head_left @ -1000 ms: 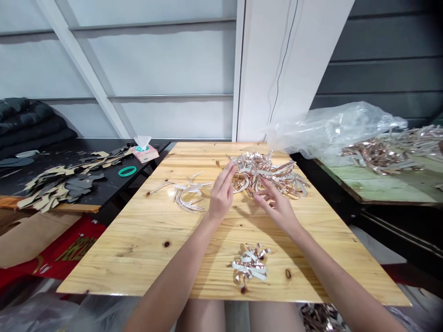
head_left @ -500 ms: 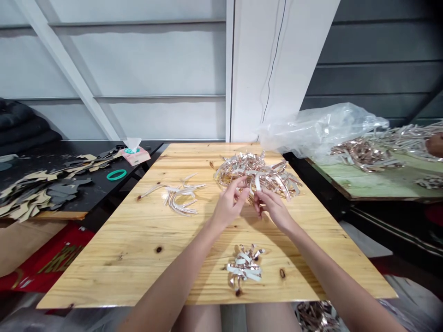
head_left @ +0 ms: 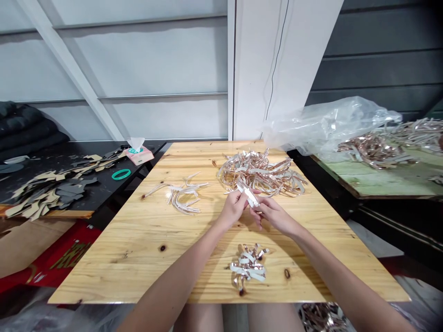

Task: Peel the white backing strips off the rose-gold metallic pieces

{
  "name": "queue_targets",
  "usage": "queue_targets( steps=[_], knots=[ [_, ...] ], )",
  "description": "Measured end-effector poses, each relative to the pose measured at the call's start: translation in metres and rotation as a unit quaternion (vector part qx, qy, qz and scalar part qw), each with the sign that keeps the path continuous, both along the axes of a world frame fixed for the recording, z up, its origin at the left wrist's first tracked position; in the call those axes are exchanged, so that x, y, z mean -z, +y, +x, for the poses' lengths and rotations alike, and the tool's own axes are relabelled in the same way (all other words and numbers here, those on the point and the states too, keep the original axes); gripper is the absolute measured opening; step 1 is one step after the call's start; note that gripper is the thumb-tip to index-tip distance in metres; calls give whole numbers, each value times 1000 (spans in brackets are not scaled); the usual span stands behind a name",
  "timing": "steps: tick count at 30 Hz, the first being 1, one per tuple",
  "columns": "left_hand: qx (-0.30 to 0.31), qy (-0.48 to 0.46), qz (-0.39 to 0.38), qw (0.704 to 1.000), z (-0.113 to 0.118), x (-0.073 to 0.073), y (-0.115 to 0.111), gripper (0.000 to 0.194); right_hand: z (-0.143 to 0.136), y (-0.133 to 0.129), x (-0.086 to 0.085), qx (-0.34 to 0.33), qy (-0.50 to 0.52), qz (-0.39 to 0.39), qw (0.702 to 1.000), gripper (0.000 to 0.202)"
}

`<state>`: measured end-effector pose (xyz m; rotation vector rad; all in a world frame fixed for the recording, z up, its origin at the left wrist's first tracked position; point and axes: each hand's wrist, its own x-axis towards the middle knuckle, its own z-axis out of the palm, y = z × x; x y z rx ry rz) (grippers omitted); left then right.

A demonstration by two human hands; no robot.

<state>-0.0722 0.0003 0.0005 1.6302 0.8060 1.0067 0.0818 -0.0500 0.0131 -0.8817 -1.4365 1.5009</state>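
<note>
A shiny strip [head_left: 249, 197], bright on its upper face, is pinched between my two hands over the middle of the wooden table. My left hand [head_left: 234, 207] has its fingers closed on the strip's left side. On the other side my right hand [head_left: 272, 212] grips it with thumb and fingers, the lower fingers partly hidden. Just beyond lies a tangled heap of rose-gold and white strips [head_left: 259, 168]. Nearer my body is a small pile of short strip pieces [head_left: 248, 265]. Several thin pale strips [head_left: 183, 198] lie curved to the left.
The wooden tabletop [head_left: 138, 258] has a black table [head_left: 114, 193] on its left, bearing cut scraps [head_left: 51, 189], a green ring [head_left: 121, 174] and a tissue box [head_left: 140, 156]. To the right, a clear plastic bag [head_left: 332, 124] and more strips [head_left: 377, 150] lie on a green table [head_left: 353, 177].
My hands have drawn slightly back from the heap and closed together on a strip, whose bright face now shows between them. The view has shifted a little.
</note>
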Motion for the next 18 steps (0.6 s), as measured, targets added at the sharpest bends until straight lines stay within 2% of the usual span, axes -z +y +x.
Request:
queue_targets(
  steps=[6,10,15,18],
  knots=[
    [4,-20,-2,1000,-1,0,-1,57,-5,1,2,29,-10,13,999,23],
    [-34,-19,16,999,0,1,-1,52,-6,0,0,47,0,-21,999,22],
    [-97,51,42,993,-1,4,-1,50,-2,2,1,64,-29,-9,997,29],
    [-89,84,62,991,-3,3,-2,60,-2,5,5,86,-39,-6,996,32]
  ],
)
